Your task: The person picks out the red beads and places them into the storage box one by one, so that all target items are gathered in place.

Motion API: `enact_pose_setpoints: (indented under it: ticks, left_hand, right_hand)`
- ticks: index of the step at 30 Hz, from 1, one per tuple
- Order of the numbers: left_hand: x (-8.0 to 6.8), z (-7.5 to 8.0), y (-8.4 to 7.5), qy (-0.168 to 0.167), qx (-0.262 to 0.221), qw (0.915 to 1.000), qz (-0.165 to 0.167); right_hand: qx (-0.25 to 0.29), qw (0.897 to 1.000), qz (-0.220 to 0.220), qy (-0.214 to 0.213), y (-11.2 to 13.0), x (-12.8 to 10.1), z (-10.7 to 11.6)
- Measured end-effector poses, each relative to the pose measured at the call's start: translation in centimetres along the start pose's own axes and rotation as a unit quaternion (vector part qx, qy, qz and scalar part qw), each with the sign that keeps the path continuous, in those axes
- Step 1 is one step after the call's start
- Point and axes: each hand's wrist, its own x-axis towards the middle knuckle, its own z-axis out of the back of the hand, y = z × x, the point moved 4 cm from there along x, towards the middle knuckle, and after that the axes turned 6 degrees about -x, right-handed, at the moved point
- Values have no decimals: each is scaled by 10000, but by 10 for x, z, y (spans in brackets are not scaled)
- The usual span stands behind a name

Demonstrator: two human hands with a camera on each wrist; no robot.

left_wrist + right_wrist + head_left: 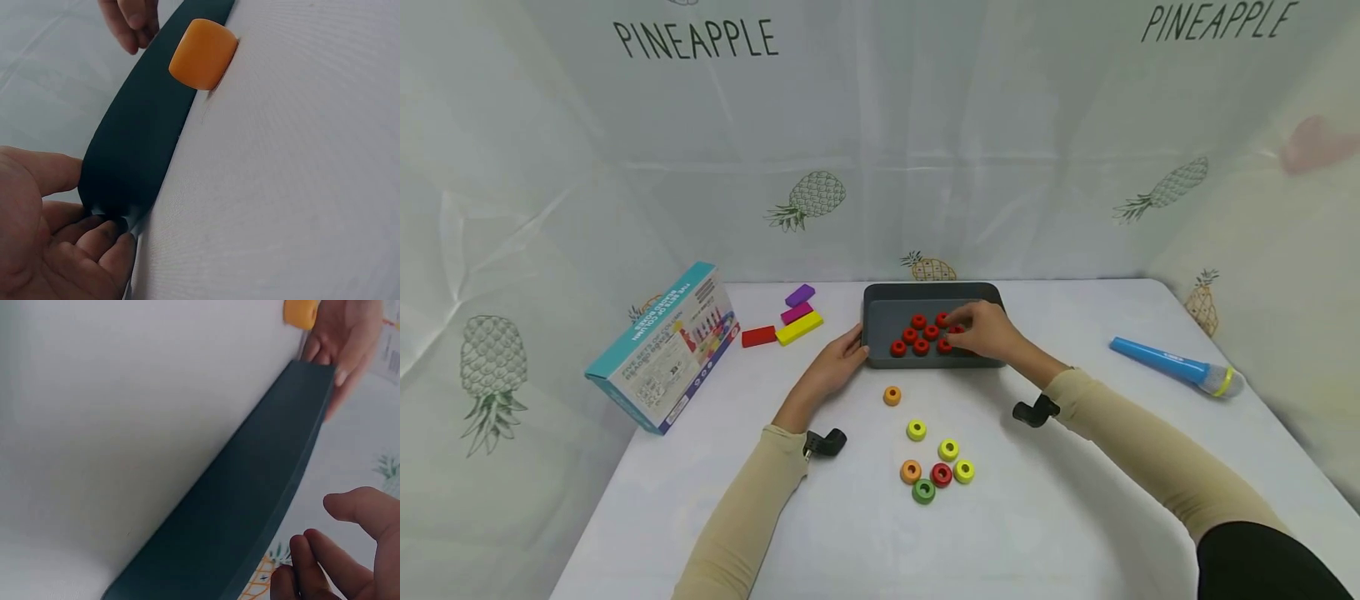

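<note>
A dark grey rectangular tray [880, 310] lies on the white table, with several red ring-shaped beads [931, 332] inside it. My left hand [837, 360] grips the tray's front left corner; in the left wrist view the thumb is at the upper rim and the other fingers curl against the side. Over the tray's right half hovers my right hand [988, 329], fingertips close to the red beads. The right wrist view shows a gap between thumb and fingers, with nothing in it. In front of the tray sits an orange bead [892, 396].
Nearer me lie yellow beads [948, 450], another orange bead [911, 472], a red bead [942, 475] and a green bead [923, 491]. Left of the tray are coloured blocks [800, 327] and a toy box [666, 350]. A blue toy microphone [1176, 367] lies far right.
</note>
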Motion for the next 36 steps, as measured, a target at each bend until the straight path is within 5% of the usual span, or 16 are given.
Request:
enact_pose_setpoints:
  ticks: [21, 36]
  left_hand:
    - [3, -1, 4, -13, -31, 10000, -64]
    - [4, -1, 5, 35, -58, 9999, -115]
  right_hand:
    - [492, 9936, 906, 457, 46, -57, -11]
    - [395, 9884, 1296, 687, 55, -96, -28]
